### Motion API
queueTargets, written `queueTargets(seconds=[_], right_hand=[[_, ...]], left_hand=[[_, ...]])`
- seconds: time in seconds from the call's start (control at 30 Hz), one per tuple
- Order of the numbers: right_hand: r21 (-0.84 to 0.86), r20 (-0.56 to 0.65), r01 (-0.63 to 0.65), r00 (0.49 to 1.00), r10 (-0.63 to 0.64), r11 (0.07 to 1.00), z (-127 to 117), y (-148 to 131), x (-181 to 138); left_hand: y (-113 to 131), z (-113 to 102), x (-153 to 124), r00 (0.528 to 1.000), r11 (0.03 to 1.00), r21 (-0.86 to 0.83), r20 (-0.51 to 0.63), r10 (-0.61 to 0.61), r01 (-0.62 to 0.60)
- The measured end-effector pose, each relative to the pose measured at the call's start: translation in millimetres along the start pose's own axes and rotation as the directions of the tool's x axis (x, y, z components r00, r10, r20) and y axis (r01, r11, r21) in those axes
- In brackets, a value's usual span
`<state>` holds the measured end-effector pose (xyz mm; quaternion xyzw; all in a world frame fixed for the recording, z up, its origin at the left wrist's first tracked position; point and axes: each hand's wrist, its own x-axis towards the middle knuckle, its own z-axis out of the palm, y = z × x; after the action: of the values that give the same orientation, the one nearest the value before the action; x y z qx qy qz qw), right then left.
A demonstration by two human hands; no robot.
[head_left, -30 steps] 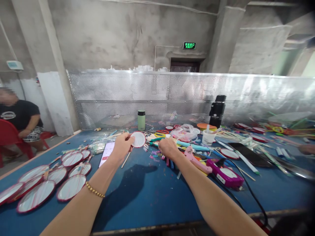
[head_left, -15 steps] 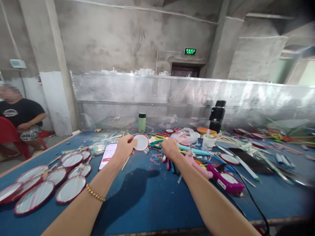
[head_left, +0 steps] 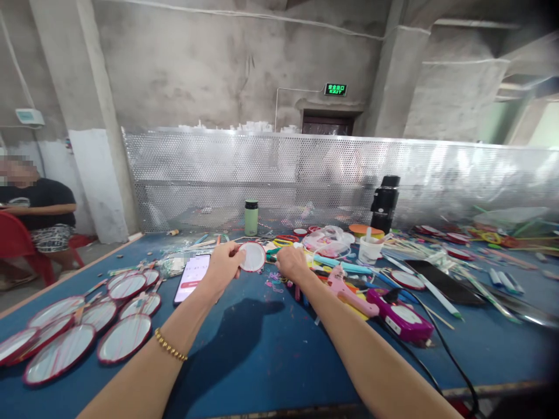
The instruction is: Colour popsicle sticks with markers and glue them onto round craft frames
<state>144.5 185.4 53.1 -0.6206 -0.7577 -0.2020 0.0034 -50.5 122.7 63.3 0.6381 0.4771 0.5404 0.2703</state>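
My left hand (head_left: 225, 262) is closed on the edge of a small white round disc with a red rim (head_left: 252, 257). The disc stands tilted, its pale face turned towards me. Just right of it, my right hand (head_left: 293, 263) has its fingers curled over the clutter, and whatever may be in them is hidden. Something green (head_left: 271, 254) shows beside those fingers. Below the disc lie small pink and purple bits (head_left: 274, 284). A phone (head_left: 192, 279) with a lit screen lies by my left wrist.
Larger red-rimmed discs (head_left: 124, 337) lie grouped at the left. A pink glue gun (head_left: 349, 294), a purple box (head_left: 408, 320) with a black cord, a white cup (head_left: 369, 251) and a dark phone (head_left: 443, 282) are at the right. Behind stand a green bottle (head_left: 251, 219) and a black flask (head_left: 385, 205). A person (head_left: 39, 201) sits far left.
My right hand has moved a little left, closer to the disc. The disc has shifted slightly right and down in my left hand. The seated person's arm has risen.
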Motion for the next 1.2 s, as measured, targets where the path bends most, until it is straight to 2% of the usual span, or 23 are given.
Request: queueTargets(seconds=[0.2,0.33,0.6,0.73,1.0,1.2], right_hand=[[0.05,0.048,0.007,0.999,-0.01,0.999,11.7,-7.2,0.3],[0.106,0.063,0.0,0.998,-0.006,0.994,11.4,-8.6,1.1],[0.23,0.141,0.015,0.989,-0.048,0.973,0.8,21.5,-0.6],[0.2,0.116,0.049,0.99,-0.074,0.979,-0.1,20.8,-4.4],[0.104,0.028,0.128,0.991,-0.131,0.986,2.0,-10.7,-3.6],[0.076,0.038,0.114,0.992,-0.117,0.991,0.4,-6.1,-7.6]], left_hand=[[-0.6,0.8,0.6,1.0,1.0,-0.014,-0.002,-0.006,0.006],[-2.3,2.7,1.5,1.0,1.0,-0.014,-0.001,-0.011,0.011],[-8.4,3.4,4.0,1.0,1.0,0.009,0.006,-0.015,0.015],[-5.7,3.4,2.7,1.0,1.0,0.014,0.009,-0.017,0.017],[-1.3,4.3,0.6,1.0,1.0,0.027,0.012,-0.011,0.011],[-0.8,3.3,0.0,1.0,1.0,0.025,0.022,-0.003,0.003]])
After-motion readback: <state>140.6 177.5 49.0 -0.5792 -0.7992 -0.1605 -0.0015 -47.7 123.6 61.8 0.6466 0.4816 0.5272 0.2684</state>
